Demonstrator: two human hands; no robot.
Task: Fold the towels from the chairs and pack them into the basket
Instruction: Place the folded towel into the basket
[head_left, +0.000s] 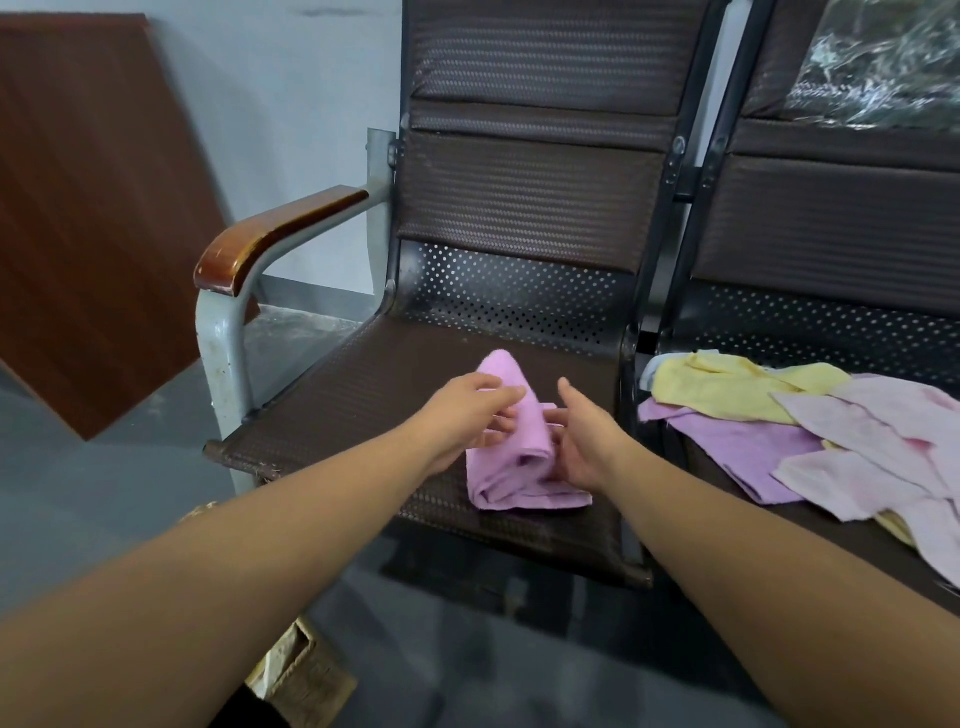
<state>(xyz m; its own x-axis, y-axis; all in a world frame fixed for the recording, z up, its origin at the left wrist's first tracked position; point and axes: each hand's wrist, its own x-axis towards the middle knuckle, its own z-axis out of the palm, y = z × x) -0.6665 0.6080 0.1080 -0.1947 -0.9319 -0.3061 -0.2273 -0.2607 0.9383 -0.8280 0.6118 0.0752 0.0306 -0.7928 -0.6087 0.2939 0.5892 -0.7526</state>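
Observation:
A pink towel (519, 457) lies partly folded on the seat of the left chair (363, 395), one corner raised toward the chair back. My left hand (467, 410) is on its left side, fingers stretched across the fabric. My right hand (582, 441) is against its right side with the fingers reaching under the fold; the grip is not clear. A loose pile of towels (810, 431), yellow, purple and pale pink, covers the seat of the right chair. A woven basket (296, 670) shows partly under my left forearm, on the floor.
The left chair has a wooden armrest (275, 234) on a grey metal frame. A brown board (93, 208) leans against the wall at the left. Crumpled clear plastic (878, 62) hangs on the right chair's back. Grey floor lies in front of the chairs.

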